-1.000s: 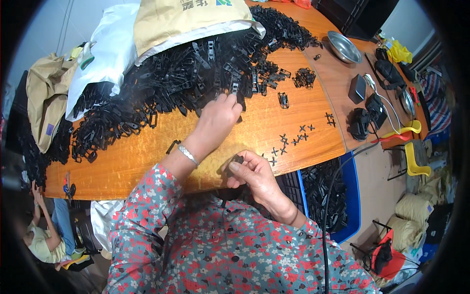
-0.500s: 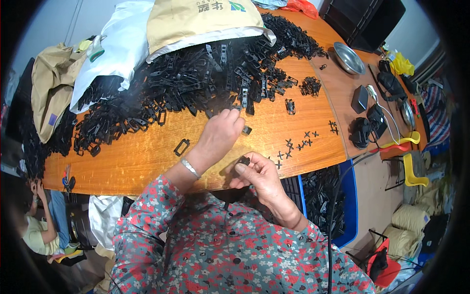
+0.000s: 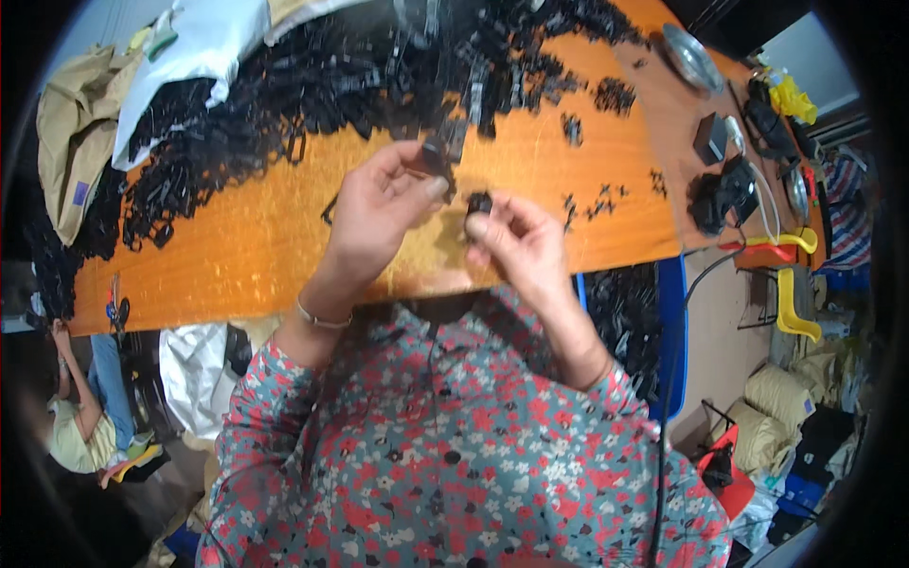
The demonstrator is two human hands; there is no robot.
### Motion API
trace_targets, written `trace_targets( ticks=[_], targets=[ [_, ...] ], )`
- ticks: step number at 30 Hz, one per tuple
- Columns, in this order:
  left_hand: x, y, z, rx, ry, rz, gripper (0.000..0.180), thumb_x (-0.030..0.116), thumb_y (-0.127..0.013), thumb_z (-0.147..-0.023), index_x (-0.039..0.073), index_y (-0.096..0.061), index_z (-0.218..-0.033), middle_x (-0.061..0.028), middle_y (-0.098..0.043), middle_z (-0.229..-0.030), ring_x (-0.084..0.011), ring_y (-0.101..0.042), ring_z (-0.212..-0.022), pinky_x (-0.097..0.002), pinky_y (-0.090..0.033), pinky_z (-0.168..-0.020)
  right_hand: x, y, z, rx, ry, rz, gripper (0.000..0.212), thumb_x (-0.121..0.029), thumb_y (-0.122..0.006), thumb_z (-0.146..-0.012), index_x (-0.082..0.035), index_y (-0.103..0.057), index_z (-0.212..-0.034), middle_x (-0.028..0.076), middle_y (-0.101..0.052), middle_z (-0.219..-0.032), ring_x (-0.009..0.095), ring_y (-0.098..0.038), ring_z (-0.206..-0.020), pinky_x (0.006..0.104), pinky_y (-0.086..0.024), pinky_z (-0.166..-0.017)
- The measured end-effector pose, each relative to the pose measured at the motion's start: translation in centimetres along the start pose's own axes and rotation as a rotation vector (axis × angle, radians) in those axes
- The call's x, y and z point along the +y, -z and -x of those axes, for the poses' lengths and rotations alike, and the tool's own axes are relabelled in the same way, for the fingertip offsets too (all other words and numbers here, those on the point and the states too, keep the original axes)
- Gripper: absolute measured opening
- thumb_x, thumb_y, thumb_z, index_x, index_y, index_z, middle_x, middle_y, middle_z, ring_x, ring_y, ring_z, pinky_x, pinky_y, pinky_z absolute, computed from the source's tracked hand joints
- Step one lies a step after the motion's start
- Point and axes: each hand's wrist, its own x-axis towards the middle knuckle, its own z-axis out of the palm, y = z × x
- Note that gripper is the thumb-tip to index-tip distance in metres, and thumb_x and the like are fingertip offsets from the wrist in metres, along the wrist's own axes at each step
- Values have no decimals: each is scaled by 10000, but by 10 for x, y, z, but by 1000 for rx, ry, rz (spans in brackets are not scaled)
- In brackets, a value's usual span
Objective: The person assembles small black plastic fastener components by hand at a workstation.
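My left hand (image 3: pixel 371 210) is raised over the table edge. Between its thumb and fingers it pinches a dark plastic piece (image 3: pixel 434 157), blurred by motion. Facing it, my right hand (image 3: pixel 526 248) grips a small black plastic part (image 3: pixel 479 203) between thumb and fingers. The two pieces are close but apart. Just beyond the left hand lies a large heap of black plastic parts (image 3: pixel 341 90). To the right of my right hand, small black cross-shaped pieces (image 3: pixel 602 203) are scattered on the wooden table (image 3: pixel 237 265).
A small cluster of black parts (image 3: pixel 614 96) sits at the right, near a metal bowl (image 3: pixel 691 59). Below the table edge stands a blue bin (image 3: pixel 671 331) of black parts. Scissors (image 3: pixel 116 308) lie at the left edge. Another person (image 3: pixel 80 426) sits at far left.
My left hand has come back from the heap's edge and now holds a dark piece up. My right hand has lifted slightly with its part. The whole view has shifted.
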Motion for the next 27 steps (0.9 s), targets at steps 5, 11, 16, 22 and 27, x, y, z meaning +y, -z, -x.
trace_targets(
  ticks=[5, 11, 16, 22, 27],
  targets=[
    [3, 3, 11, -31, 91, 14, 309, 66, -644, -1024, -28, -601, -1315, -48, -705, -1103, -91, -671, -935, -245, -552, -853, -12, -1, -16, -69, 25, 93, 301, -62, -755, -966, 53, -663, -1228, 99, -759, -1017, 117, -712, -806, 257, -595, -689],
    [3, 4, 18, -6, 59, -12, 324, 52, -647, -1017, -40, -591, -1323, -48, -699, -1100, -95, -675, -961, -248, -556, -864, -17, -6, -17, -87, 43, 181, 276, -49, -798, -927, 31, -691, -1169, 42, -741, -941, 76, -685, -707, 213, -566, -643],
    [3, 2, 23, -35, 30, -17, 309, 43, -649, -1022, -35, -611, -1319, -43, -706, -1103, -77, -658, -942, -233, -554, -842, -25, -7, -15, -130, 39, 298, 290, -52, -804, -919, 60, -673, -1152, 91, -753, -992, 105, -707, -814, 259, -600, -661],
    [4, 2, 22, -43, 43, -16, 288, 26, -653, -1014, -38, -622, -1293, -42, -703, -1100, -76, -653, -940, -238, -552, -844, -28, -7, -16, -91, 111, 392, 281, -44, -821, -899, 61, -677, -1116, 83, -758, -966, 99, -697, -804, 251, -570, -668],
    [1, 2, 22, -74, 46, -12, 308, 25, -643, -1007, -52, -611, -1304, -54, -704, -1140, -88, -677, -996, -245, -555, -868, -29, -9, -17, -48, 178, 526, 291, -72, -863, -855, 36, -702, -1072, 82, -755, -929, 92, -665, -734, 270, -541, -643]
  ],
)
